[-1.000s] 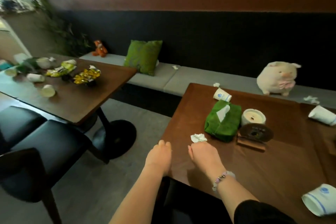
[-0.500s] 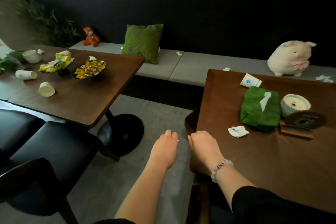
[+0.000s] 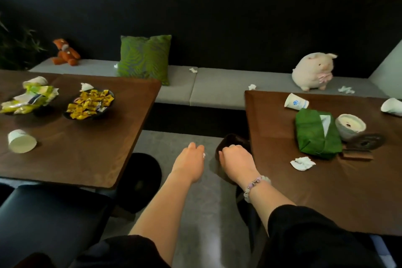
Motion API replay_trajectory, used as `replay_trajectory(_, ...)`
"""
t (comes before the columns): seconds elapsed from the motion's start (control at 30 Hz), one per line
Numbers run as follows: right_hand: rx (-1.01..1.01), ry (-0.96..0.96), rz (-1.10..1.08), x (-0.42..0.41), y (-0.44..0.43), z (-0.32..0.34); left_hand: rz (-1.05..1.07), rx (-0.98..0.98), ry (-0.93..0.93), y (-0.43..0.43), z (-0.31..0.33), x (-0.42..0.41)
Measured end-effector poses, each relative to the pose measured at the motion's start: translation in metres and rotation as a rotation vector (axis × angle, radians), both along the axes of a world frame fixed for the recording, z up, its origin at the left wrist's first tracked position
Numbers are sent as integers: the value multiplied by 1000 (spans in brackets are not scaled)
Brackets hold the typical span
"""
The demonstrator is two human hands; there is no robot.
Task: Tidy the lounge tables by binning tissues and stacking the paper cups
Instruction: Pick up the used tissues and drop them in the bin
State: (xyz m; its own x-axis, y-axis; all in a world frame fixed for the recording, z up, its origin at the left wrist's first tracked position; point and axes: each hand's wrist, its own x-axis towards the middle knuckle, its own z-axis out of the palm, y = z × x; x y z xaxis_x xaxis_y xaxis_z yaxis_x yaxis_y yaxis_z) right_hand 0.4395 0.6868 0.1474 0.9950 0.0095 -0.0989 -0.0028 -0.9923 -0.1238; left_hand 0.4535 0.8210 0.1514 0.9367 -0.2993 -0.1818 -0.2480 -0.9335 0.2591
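My left hand [image 3: 191,161] and my right hand [image 3: 236,159] hang side by side over the floor between two brown tables, fingers curled loosely downward, holding nothing I can see. On the right table [image 3: 326,191] lie a crumpled tissue [image 3: 302,163], a tipped paper cup with a blue logo [image 3: 296,101] and another tipped cup [image 3: 392,105] at the frame edge. The left table [image 3: 76,154] carries a tipped cup [image 3: 21,141], a second cup [image 3: 36,81] behind wrappers and a tissue [image 3: 86,86]. Small tissues [image 3: 252,87] lie scattered on the grey bench [image 3: 217,87].
A green tissue box [image 3: 316,135], a candle [image 3: 350,126] and a dark disc sit on the right table. A candy bowl [image 3: 90,104] and snack wrappers [image 3: 28,99] crowd the left one. Bench holds a green cushion [image 3: 144,59], pig plush [image 3: 312,72] and orange plush [image 3: 65,52]. Black chair [image 3: 50,220] at lower left.
The view has swung left and both tables now show. My hands have come off the right table's corner and hang over the floor gap, the right fingers more curled.
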Motion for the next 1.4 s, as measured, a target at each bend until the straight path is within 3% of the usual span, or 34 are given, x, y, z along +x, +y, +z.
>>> replay_trajectory(0.23,-39,4,-52,76,-4,-11,-61,-18,29,5,-3,84)
replay_trajectory(0.67,113,113,-192,266,-53,-41,-124,24,135,-57,-21,284)
replay_trajectory(0.9,224,325,-358,291,-84,-94,-198,68,333,-95,-74,322)
replay_trajectory(1.17,308,443,-607,322,-101,-159,-384,97,545,-137,-135,384)
replay_trajectory(1.4,339,571,-753,370,-125,-219,-419,76,670,-174,-218,464)
